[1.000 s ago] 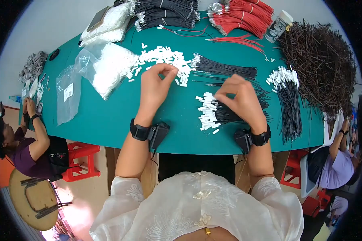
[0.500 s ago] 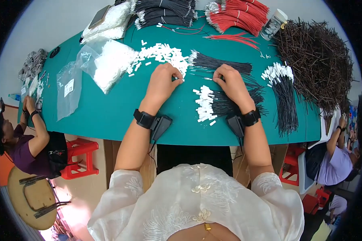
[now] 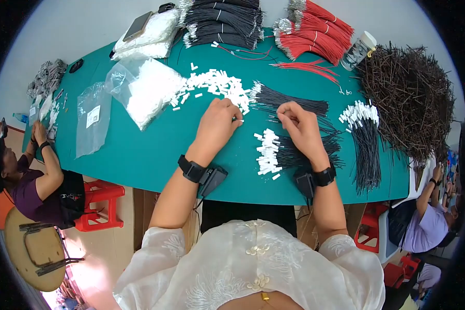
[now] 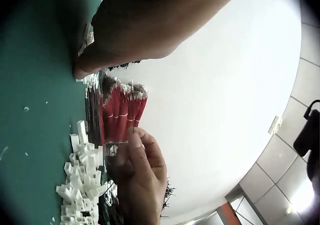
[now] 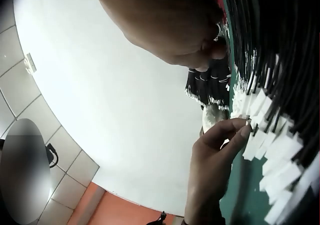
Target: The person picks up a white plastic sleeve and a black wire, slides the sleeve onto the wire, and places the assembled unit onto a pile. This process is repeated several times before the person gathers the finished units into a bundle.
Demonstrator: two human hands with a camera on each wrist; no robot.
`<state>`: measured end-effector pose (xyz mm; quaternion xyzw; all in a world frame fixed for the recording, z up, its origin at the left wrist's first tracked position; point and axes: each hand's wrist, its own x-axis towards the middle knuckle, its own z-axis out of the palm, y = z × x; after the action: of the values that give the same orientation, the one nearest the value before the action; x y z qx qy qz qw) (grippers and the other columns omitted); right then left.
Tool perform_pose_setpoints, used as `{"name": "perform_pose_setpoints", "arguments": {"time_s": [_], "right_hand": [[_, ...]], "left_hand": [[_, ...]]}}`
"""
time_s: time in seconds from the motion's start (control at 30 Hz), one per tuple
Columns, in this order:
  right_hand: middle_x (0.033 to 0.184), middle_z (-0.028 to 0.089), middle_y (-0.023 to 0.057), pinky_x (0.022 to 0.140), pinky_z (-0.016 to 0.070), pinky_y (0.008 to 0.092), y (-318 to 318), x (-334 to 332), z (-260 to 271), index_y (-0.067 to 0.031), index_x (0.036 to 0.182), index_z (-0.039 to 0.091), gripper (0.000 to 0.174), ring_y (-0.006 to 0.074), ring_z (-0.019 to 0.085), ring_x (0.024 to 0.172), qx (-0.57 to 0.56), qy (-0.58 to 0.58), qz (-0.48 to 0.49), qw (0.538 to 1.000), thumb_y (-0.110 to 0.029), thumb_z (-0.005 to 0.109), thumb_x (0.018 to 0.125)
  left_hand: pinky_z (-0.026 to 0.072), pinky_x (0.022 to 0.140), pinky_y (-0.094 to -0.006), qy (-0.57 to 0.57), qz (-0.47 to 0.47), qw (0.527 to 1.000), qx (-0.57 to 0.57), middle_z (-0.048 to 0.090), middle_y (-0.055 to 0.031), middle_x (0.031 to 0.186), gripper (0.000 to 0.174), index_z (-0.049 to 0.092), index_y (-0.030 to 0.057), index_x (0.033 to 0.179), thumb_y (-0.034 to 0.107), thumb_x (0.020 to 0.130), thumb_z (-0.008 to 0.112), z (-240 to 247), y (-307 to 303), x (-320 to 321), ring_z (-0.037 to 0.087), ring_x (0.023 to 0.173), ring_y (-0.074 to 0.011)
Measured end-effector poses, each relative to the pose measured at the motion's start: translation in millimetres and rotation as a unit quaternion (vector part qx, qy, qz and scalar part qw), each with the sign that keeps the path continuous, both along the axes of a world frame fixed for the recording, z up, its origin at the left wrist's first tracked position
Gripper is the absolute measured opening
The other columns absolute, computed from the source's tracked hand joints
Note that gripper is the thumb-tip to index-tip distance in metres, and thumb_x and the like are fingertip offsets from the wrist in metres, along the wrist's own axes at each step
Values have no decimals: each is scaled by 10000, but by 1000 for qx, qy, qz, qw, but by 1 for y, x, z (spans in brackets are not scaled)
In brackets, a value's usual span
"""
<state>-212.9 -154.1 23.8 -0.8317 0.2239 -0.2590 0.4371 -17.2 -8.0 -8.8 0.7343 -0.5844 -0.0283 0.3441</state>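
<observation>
My left hand point(image 3: 217, 124) pinches a small white connector housing point(image 3: 241, 121) between thumb and forefinger, just in front of the loose housings point(image 3: 219, 82). The right wrist view shows that housing point(image 5: 248, 122) at the left fingertips. My right hand point(image 3: 304, 129) is a short way to the right, over the black wires. Between its thumb and forefinger stands a thin dark wire point(image 4: 132, 102), its bare end pointing up in the left wrist view. Bare black wires point(image 3: 294, 99) lie beyond the right hand. Wires with white housings on their ends point(image 3: 267, 152) lie beneath it.
A clear bag of housings point(image 3: 152, 90) lies left of the loose ones. Another bundle of housed wires point(image 3: 366, 144) and a dark tangled heap point(image 3: 405, 101) are at right. Black point(image 3: 222, 23) and red wire bundles point(image 3: 315, 33) line the back. Other people sit at both sides.
The left hand came down to the edge of the loose housings and now holds one. The right hand moved from the housed wires to the bare ones and now holds a wire.
</observation>
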Motion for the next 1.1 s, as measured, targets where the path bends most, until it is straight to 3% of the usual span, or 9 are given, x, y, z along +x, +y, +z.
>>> {"name": "perform_pose_setpoints", "arguments": {"time_s": [0.07, 0.2, 0.23, 0.3, 0.43, 0.73, 0.83, 0.97, 1.1], "right_hand": [[739, 660, 45, 579, 427, 233, 2, -1, 0, 26, 958, 687, 72, 65, 563, 656, 2, 6, -3, 1000, -23, 699, 908], [742, 663, 23, 543, 389, 205, 3, -1, -4, 34, 946, 714, 77, 41, 536, 634, -23, -105, -9, 994, -17, 722, 889], [749, 670, 22, 547, 394, 204, 4, -3, -1, 35, 938, 718, 74, 42, 539, 638, -14, -93, -16, 995, -14, 726, 884], [762, 682, 20, 555, 405, 203, 5, -7, 8, 38, 924, 728, 68, 43, 546, 646, 5, -69, -31, 997, -9, 735, 875], [763, 695, 33, 563, 426, 208, 6, -8, 10, 35, 931, 727, 70, 49, 569, 653, -22, -68, -31, 997, -7, 734, 875], [791, 707, 56, 537, 424, 230, 12, -4, 8, 10, 941, 734, 87, 85, 592, 643, -48, -66, -23, 996, -7, 748, 856], [799, 707, 74, 535, 432, 237, 19, 3, 8, -6, 947, 740, 128, 125, 606, 630, -164, -80, 24, 983, 7, 763, 821], [780, 699, 82, 519, 419, 246, 21, 1, 10, -21, 952, 753, 164, 150, 599, 606, -161, -100, 3, 982, 16, 774, 794], [758, 694, 74, 505, 394, 254, 21, -3, 14, -25, 946, 762, 149, 130, 580, 593, -137, -89, -12, 986, 8, 774, 801]], "left_hand": [[495, 801, -408, -1, -2, 1000, 5, 658, -93, 889, 128, 682, 58, 841, 32, 755, 772, 2, 0, -1, 602, 902, -320], [524, 762, -350, 32, 25, 999, -16, 685, -57, 860, 88, 711, 38, 856, 38, 788, 767, 12, 0, -3, 642, 849, -248], [523, 744, -319, 174, 11, 984, -32, 699, -50, 864, 90, 719, 30, 886, 42, 809, 765, 15, -1, -4, 651, 832, -207], [522, 709, -257, 446, -16, 893, -59, 726, -35, 873, 104, 736, 13, 945, 50, 852, 762, 21, -2, -7, 669, 799, -124], [498, 680, -188, 497, -44, 865, -61, 735, -25, 869, 123, 746, -5, 990, 67, 890, 755, 24, -1, -11, 646, 763, -37], [486, 611, -185, 449, -27, 890, -71, 730, -10, 801, 112, 762, 8, 965, 79, 878, 771, 20, 0, -20, 631, 688, -32], [498, 649, -191, 467, -51, 882, -44, 731, -22, 814, 141, 758, 4, 1008, 81, 890, 759, 19, 0, -22, 642, 713, -48], [516, 702, -208, 563, -69, 822, -54, 738, -46, 851, 170, 747, -6, 1059, 76, 910, 734, 23, -2, -23, 654, 751, -74], [528, 743, -227, 575, -61, 815, -52, 742, -73, 907, 201, 729, -20, 1108, 75, 933, 706, 28, -2, -25, 661, 791, -96]]}}
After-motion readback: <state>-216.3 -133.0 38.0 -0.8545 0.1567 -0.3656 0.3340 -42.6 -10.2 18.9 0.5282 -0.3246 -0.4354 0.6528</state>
